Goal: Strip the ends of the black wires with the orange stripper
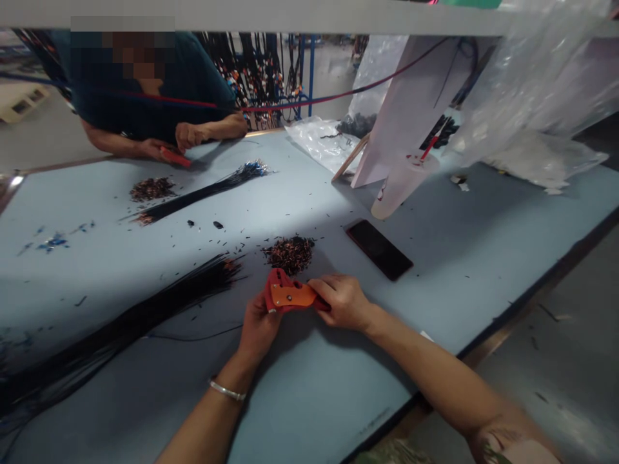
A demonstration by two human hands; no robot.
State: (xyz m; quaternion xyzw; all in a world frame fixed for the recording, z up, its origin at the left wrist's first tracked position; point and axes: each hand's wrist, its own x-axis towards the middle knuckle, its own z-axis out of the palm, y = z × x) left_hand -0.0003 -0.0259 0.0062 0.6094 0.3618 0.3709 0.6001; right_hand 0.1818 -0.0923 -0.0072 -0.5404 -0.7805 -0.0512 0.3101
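Observation:
My right hand (345,300) is wrapped round the handles of a red and orange wire stripper (293,296). The tool's head points left, toward my left hand (260,328), which is closed right beside the jaws. A thin black wire (193,338) runs over the table into my left hand; its end is hidden by the fingers and the tool. Left of my hands lies a long bundle of black wires (145,319), with copper-coloured tips at its near end. Just beyond the stripper is a heap of cut black and copper-coloured scraps (290,253).
A phone (380,249) and a tilted plastic cup (406,183) with a red straw lie to the right. Across the table (319,193), a co-worker's hand (157,149) holds a red tool near another wire bundle (203,192) and scrap heap (152,188). A shelf edge crosses overhead.

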